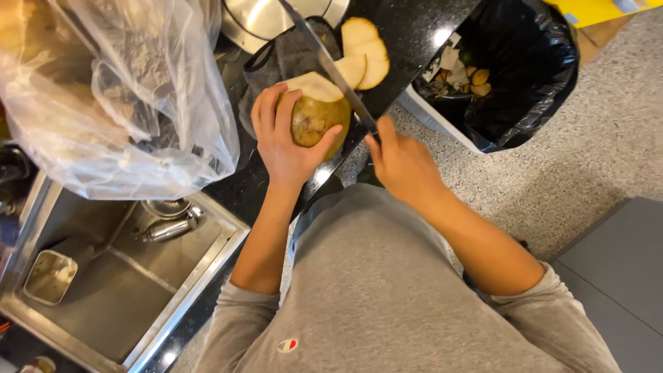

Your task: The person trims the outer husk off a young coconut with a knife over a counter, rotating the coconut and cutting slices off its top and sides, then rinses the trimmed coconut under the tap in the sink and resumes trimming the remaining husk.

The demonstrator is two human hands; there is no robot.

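Note:
My left hand (pixel 283 141) wraps around a green-brown coconut (pixel 315 119) whose top is cut to a pale white face, held on the black counter (pixel 407 31). My right hand (pixel 402 162) grips the handle of a long knife (pixel 324 59). Its blade slants up and left, lying against the coconut's cut top. Several pale cut husk slices (pixel 364 52) lie just beyond the coconut next to a dark cloth (pixel 290 55).
A large clear plastic bag (pixel 117 97) fills the upper left. A steel sink (pixel 117 276) with a small metal container (pixel 47 276) lies lower left. A bin lined with a black bag (pixel 525 69) holds scraps at upper right. A metal bowl (pixel 266 17) sits at the top.

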